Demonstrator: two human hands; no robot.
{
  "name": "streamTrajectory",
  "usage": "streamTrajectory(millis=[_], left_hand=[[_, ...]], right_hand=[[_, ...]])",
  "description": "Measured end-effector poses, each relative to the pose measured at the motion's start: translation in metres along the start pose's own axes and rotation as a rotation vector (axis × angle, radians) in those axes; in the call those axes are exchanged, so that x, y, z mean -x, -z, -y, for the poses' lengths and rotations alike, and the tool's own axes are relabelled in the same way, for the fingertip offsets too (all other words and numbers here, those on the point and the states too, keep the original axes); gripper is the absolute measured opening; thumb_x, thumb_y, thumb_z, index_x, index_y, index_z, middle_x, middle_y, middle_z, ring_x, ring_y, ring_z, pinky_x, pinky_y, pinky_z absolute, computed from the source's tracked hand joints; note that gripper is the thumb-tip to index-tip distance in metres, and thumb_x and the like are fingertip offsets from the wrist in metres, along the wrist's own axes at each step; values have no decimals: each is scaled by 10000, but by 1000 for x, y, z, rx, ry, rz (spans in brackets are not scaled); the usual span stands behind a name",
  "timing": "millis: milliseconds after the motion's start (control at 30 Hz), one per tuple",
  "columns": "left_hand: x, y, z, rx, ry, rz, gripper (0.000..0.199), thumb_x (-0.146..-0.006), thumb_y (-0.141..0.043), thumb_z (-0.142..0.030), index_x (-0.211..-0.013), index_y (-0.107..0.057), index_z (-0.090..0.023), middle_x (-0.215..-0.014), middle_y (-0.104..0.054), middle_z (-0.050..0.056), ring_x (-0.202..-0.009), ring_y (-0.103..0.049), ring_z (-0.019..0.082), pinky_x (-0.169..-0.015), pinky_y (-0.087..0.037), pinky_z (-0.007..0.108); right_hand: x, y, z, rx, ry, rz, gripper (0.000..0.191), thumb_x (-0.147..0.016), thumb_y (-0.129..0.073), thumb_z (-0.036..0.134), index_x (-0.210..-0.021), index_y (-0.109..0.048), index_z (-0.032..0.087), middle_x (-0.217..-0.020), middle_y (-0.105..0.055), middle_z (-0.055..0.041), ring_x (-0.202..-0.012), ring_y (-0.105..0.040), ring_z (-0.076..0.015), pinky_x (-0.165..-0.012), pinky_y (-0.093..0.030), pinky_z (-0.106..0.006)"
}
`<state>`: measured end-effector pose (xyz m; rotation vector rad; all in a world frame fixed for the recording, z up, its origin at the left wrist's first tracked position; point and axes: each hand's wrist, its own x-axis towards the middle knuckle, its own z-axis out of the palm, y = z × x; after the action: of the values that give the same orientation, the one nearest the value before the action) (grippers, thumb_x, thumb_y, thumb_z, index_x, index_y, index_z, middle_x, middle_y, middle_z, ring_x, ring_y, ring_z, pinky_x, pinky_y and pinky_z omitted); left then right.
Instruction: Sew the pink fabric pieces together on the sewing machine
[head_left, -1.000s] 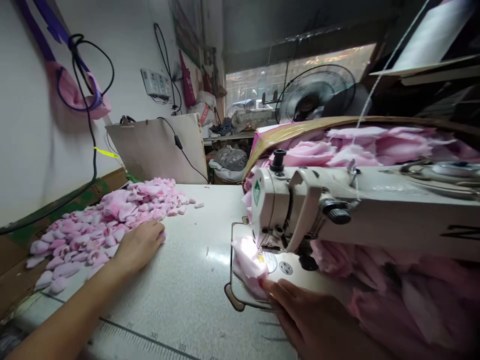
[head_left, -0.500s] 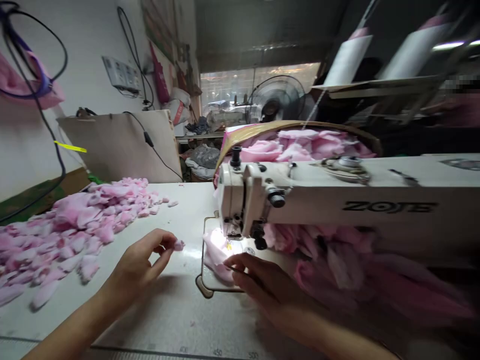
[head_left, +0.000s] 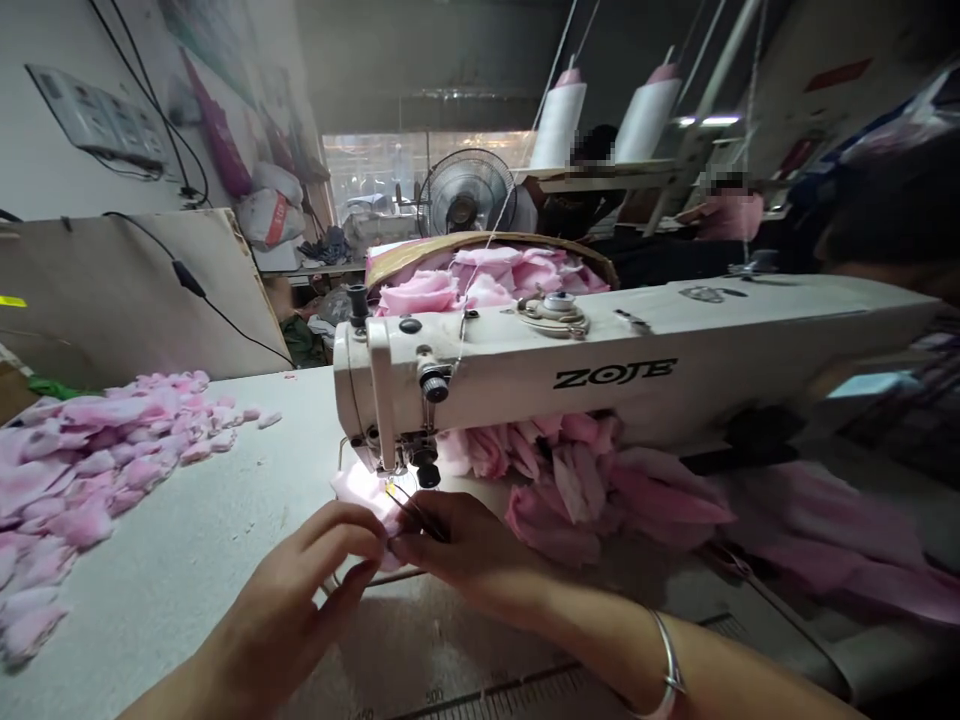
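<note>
My left hand (head_left: 300,575) pinches thumb and fingers together at a small pink fabric piece (head_left: 386,533), mostly hidden by the fingertips. Right beside it, my right hand (head_left: 472,555) is closed on a pair of metal tweezers (head_left: 415,512), whose points reach toward the needle area. Light pink cloth (head_left: 346,487) lies under the lit needle of the white sewing machine (head_left: 495,375). Both hands meet just in front of the presser foot, and the fingertips of the two seem to touch.
A pile of pink fabric petals (head_left: 97,450) lies on the table (head_left: 202,520) at left. Joined pink cloth (head_left: 570,490) trails rightward beneath the machine arm. Behind stand a full box of pink pieces (head_left: 487,275), thread cones (head_left: 559,120) and a fan (head_left: 465,195). People sit farther back.
My left hand has come right, bringing the small pink piece to the cloth by the needle, next to my right hand. The view has swung right. The tweezers stay in my right hand.
</note>
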<state>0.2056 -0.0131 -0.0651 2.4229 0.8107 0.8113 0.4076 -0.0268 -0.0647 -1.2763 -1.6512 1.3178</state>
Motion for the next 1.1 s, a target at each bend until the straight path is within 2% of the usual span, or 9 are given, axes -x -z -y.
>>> streamTrajectory(millis=[67,167,300,433,500,567,833,967,1100], left_hand=[[-3,1,-1,243,188,19,128,-923,-475,-235,-1019,-557,-255,-1050,-594,37,-936,-599,160,-734,-532,267],[-7,2,-3,543,432,93,186,-903,-523,-360,-1037,-573,-241,-964,-617,36,-807,-598,148,-612,-513,242],[-13,1,-4,685,556,104,244,-858,-580,-419,-965,-606,-202,-799,-610,15,-679,-557,120,-560,-462,225],[-16,0,-1,648,584,-31,234,-842,-606,-409,-948,-610,-200,-872,-640,26,-767,-586,137,-655,-481,253],[-16,1,2,604,580,-93,225,-846,-603,-406,-948,-614,-206,-886,-639,20,-775,-582,133,-694,-480,264],[-15,1,4,575,576,-128,226,-848,-601,-413,-949,-616,-211,-896,-635,15,-769,-574,127,-695,-476,264],[-14,-3,2,632,587,-152,233,-836,-624,-416,-959,-610,-218,-915,-623,0,-796,-586,112,-715,-470,235],[-15,-3,1,650,608,-171,224,-833,-634,-410,-943,-608,-217,-910,-622,-8,-807,-589,104,-719,-467,216],[-15,-5,3,677,586,-163,219,-833,-636,-401,-944,-608,-215,-916,-631,-7,-810,-604,107,-724,-476,219]], right_hand=[[1,-2,2,46,-9,-23,45,-789,-573,233,-768,-587,196,-673,-502,45,-623,-410,-103,-528,-294,-219],[3,-3,7,118,-3,-46,62,-798,-573,248,-755,-577,203,-660,-507,58,-600,-405,-96,-515,-282,-220],[7,-1,11,250,54,-56,132,-861,-542,310,-785,-569,205,-700,-546,47,-630,-460,-106,-549,-321,-229],[11,1,6,387,194,-81,275,-972,-366,350,-988,-608,219,-946,-623,-20,-841,-553,-151,-737,-412,-280],[11,0,1,404,257,-107,297,-985,-347,314,-1127,-600,249,-1079,-620,-34,-960,-555,-159,-844,-406,-301],[9,-1,-4,418,272,-141,308,-987,-357,309,-1179,-596,276,-1111,-617,-30,-982,-557,-157,-858,-410,-298],[4,2,-8,400,234,-157,258,-953,-446,339,-1126,-637,320,-1019,-647,4,-924,-583,-150,-804,-421,-285],[4,1,-7,367,178,-183,205,-930,-481,374,-1010,-648,286,-987,-661,15,-885,-591,-153,-744,-417,-272],[4,1,-4,375,164,-178,143,-909,-519,329,-928,-640,256,-921,-662,20,-831,-585,-145,-707,-398,-263]])
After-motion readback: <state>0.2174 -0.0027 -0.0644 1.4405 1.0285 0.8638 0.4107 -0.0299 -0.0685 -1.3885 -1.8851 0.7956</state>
